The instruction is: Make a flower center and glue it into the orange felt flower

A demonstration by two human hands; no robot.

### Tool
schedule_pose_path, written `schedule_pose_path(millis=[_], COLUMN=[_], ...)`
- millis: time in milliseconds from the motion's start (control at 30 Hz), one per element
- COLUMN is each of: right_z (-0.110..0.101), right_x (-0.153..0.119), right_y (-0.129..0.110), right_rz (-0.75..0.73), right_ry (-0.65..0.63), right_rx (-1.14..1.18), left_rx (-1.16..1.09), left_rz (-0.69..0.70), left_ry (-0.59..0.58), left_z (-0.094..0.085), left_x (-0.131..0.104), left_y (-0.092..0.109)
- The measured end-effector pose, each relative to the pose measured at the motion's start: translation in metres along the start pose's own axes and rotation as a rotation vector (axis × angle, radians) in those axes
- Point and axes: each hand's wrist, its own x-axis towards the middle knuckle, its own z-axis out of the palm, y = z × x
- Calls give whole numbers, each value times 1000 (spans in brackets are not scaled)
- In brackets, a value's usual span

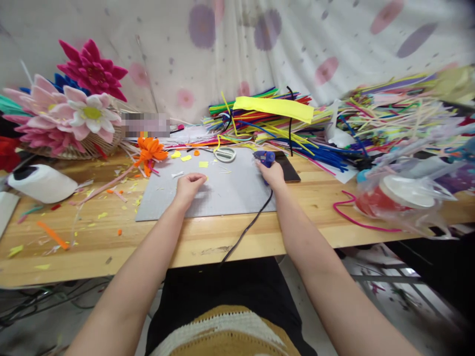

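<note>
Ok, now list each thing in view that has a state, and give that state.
Left hand, pinching what looks like a small yellow piece
Right hand, closed around the glue gun
Glue gun, held, nozzle towards the left
Black cord, uncoiled, plug out of view
Grey mat, flat
Scissors, lying down, blades unclear
White spool, on its side

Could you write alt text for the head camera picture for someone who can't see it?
A person's right hand holds a blue glue gun at a gray mat's edge; the left hand pinches what looks like a tiny yellow piece. Yellow scraps lie on the mat, fuzzy flowers sit at left, and colorful stems are heaped behind.
</note>
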Motion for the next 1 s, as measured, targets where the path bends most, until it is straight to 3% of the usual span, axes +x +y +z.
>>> schedule_pose_path(millis=[67, 167, 267, 333, 533, 1000], right_z=[-2, -6, -3, 2, 17, 13], right_x=[-6, -24, -43, -51, -51, -55], right_y=[-4, -15, -26, -28, -24, -30], right_rz=[-55, -199, -271, -280, -250, -258], right_ry=[-14, -278, -593, -677, -749, -774], right_rx=[258, 497, 389, 311, 237, 121], left_rx=[12, 27, 35, 46, 69, 101], left_rz=[-2, -4, -11, -13, -12, -5], left_ry=[8, 23, 38, 42, 36, 7], left_z=[0, -1, -2, -2, -2, -3], left_x=[1, 2, 4, 5, 4, 6], left_y=[0, -3, -5, -6, -5, -6])
